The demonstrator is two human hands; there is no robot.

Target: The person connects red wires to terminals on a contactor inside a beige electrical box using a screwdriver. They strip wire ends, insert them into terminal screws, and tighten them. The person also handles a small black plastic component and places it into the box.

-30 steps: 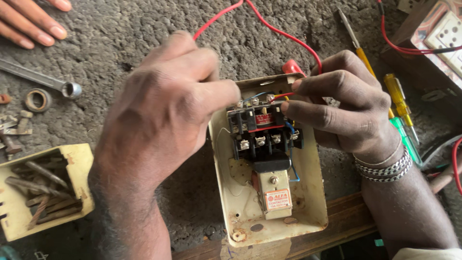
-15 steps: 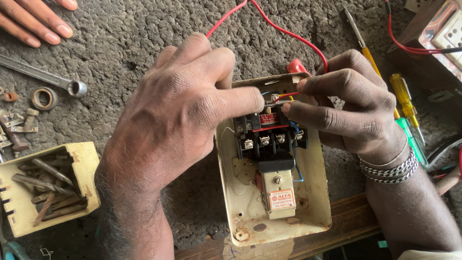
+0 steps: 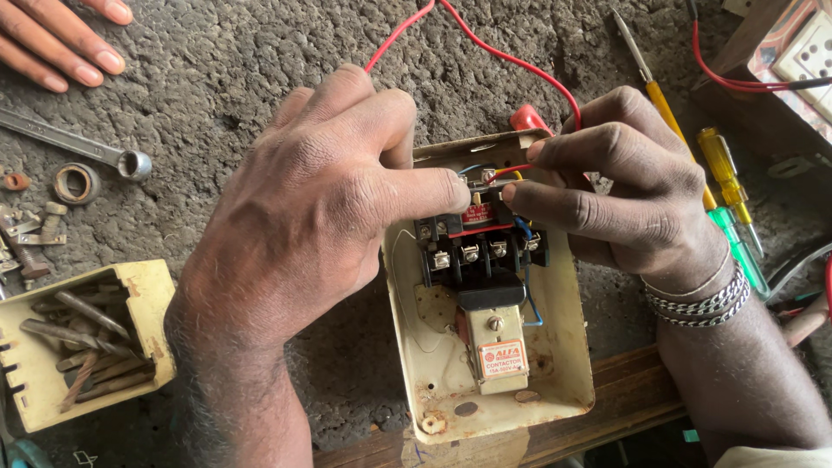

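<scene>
A cream metal starter box (image 3: pixel 563 381) lies open on rough grey ground. Inside it sits a black contactor (image 3: pixel 477 251) with a cream overload relay (image 3: pixel 498 342) below it. My left hand (image 3: pixel 321 199) reaches over the box's left edge, and its fingertips press on the top terminals of the contactor. My right hand (image 3: pixel 633 191), with metal bracelets on the wrist, pinches the end of a red wire (image 3: pixel 511 61) at those same terminals. The wire loops away toward the top of the view. The terminal screws under my fingers are hidden.
Another person's hand (image 3: pixel 61 43) rests at the top left. A spanner (image 3: pixel 78 147) and small rusty parts lie on the left, beside a cream tray of bolts (image 3: pixel 35 407). Yellow (image 3: pixel 667 104) and green (image 3: pixel 741 251) screwdrivers lie on the right, near a socket board (image 3: pixel 806 52). A wooden plank (image 3: pixel 624 399) runs under the box.
My left fingers have stretched further right onto the contactor's top. My right hand stays pinched on the red wire at the terminals, and the box has not moved.
</scene>
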